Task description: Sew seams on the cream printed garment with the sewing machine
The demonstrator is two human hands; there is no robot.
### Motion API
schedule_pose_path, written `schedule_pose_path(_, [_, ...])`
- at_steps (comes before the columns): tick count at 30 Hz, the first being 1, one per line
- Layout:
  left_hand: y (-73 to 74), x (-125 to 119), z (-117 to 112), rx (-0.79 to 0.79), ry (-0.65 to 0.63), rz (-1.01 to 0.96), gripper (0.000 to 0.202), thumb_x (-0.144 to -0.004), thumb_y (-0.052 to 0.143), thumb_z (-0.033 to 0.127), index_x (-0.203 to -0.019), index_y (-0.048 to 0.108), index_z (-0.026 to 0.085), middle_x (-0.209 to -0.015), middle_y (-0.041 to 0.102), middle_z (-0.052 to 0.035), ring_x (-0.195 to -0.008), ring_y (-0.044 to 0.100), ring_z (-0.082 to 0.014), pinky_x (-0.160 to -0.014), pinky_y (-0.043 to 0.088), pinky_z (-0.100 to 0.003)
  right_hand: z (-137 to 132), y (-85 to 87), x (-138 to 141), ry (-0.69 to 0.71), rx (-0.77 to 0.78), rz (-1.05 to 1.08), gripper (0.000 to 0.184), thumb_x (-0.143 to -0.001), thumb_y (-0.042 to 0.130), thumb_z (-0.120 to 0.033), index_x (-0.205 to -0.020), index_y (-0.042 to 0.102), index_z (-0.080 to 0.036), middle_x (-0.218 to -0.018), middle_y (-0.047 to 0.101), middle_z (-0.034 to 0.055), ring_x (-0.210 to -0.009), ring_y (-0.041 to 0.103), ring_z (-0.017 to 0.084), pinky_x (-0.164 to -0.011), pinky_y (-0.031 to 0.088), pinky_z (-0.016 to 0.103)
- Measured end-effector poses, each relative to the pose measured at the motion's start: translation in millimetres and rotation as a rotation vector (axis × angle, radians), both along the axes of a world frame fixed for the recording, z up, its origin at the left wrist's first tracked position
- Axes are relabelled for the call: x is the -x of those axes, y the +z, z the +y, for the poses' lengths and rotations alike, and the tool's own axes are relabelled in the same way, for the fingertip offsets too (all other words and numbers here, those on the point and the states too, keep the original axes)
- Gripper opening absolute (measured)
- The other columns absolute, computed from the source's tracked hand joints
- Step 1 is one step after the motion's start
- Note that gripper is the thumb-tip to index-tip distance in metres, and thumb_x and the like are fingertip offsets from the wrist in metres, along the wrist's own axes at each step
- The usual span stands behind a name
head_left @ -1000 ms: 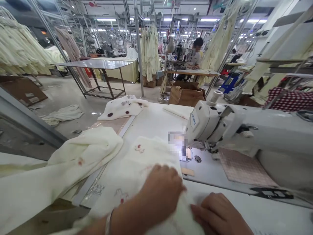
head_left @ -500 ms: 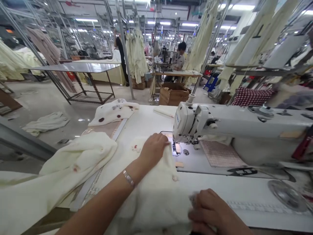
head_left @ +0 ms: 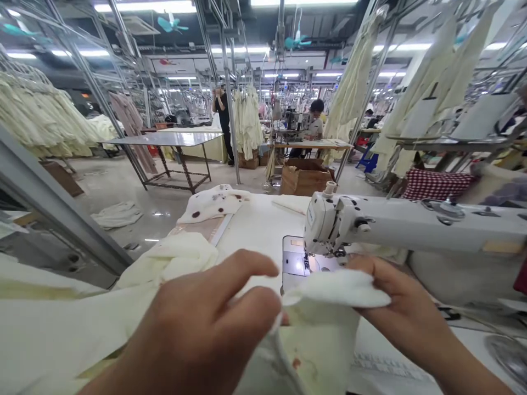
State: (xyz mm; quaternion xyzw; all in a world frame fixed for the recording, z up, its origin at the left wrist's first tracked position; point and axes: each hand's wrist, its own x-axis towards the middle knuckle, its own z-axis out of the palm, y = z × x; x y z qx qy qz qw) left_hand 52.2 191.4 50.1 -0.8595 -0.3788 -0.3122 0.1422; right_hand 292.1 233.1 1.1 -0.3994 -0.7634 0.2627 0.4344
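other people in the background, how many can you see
2: a person in black standing behind the long grey table, and a seated person at a sewing table in mid-background. Hanging garments may hide more.

Cardboard box (head_left: 303,179) on floor beyond table (head_left: 255,225). Steel worktable (head_left: 164,140) far left. Spotted cloth piece (head_left: 214,202) at table's far edge. Seated person (head_left: 315,127) sewing behind.

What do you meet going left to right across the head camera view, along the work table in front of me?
Heaped cream fabric → left hand → cream piece pinched by both hands → right hand → sewing machine arm.
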Motion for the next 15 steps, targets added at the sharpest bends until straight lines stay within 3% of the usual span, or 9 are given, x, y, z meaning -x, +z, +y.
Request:
schedule_pose_path(2, [1.3,-12,-1,-0.057,0.042,0.038,0.011,-0.084,0.044,0.014,-0.079,0.052,0.021,-0.095,0.062,-0.0027,-0.062,0.056,-0.0125,-0.048,0.041,-0.022,-14,8.4,16,-0.018,-0.065,0.137,0.017,-0.080,0.062,-0.026,-0.095,0.053,-0.030,-0.080,0.060,-0.0030,-0.065,0.058,0.012,-0.055,0.048,0.018])
schedule_pose_path(4, [7.4,-27,-4,-0.101,0.053,0.064,0.013,-0.084,0.042,0.014,-0.076,0.051,0.020,-0.073,0.059,-0.0014,-0.052,0.051,-0.0127,-0.041,0.037,-0.022,-33,8.8,36,-0.025,-0.109,0.238,0.037,-0.089,0.049,-0.042,-0.124,0.040,-0.034,-0.107,0.059,0.0045,-0.085,0.062,0.018,-0.072,0.053,0.028])
schedule_pose_path(6, [19.1,-33,-8,-0.141,0.103,0.064,0.019,-0.085,0.038,0.015,-0.070,0.049,0.021,-0.058,0.048,0.0006,-0.043,0.041,-0.0123,-0.036,0.028,-0.022,-52,-2.6,52,-0.104,-0.073,0.133,0.057,-0.088,0.039,-0.057,-0.138,0.026,-0.032,-0.123,0.052,0.0116,-0.102,0.058,0.027,-0.083,0.050,0.040])
schedule_pose_path(9, [39.2,-26,1,-0.209,0.175,0.033,0.023,-0.085,0.035,0.020,-0.066,0.048,0.021,-0.055,0.038,0.0012,-0.041,0.032,-0.0110,-0.037,0.024,-0.022,-67,-37.1,56,-0.050,0.160,0.004,0.072,-0.086,0.046,-0.054,-0.143,0.011,-0.027,-0.098,0.065,0.0083,-0.084,0.065,0.025,-0.074,0.054,0.037])
schedule_pose_path(12, [40.0,-20,45,-0.162,0.194,0.110,0.017,-0.086,0.037,0.016,-0.078,0.050,0.021,-0.057,0.036,0.0028,-0.043,0.038,-0.0101,-0.044,0.030,-0.021,-60,-74.6,40,0.109,0.306,0.098,0.076,-0.091,0.043,-0.043,-0.143,-0.008,-0.023,-0.071,0.064,-0.0014,-0.062,0.064,0.017,-0.064,0.055,0.029])
schedule_pose_path(14, [21.5,-23,89,-0.002,0.259,0.240,0.012,-0.086,0.044,0.010,-0.091,0.051,0.019,-0.063,0.044,0.0018,-0.051,0.049,-0.0132,-0.050,0.036,-0.023,-49,-95.1,24,0.040,0.279,0.010,0.078,-0.091,0.044,-0.039,-0.142,-0.012,-0.022,-0.071,0.062,-0.0027,-0.061,0.063,0.016,-0.062,0.054,0.029])
schedule_pose_path(15, [7.3,-27,110,0.091,0.339,0.287,0.016,-0.084,0.048,0.008,-0.097,0.050,0.017,-0.075,0.052,-0.0023,-0.058,0.054,-0.0155,-0.052,0.038,-0.024,-43,-103.8,15,-0.031,0.228,-0.089,0.076,-0.090,0.045,-0.038,-0.143,-0.008,-0.024,-0.073,0.062,-0.0024,-0.063,0.063,0.016,-0.062,0.054,0.029])
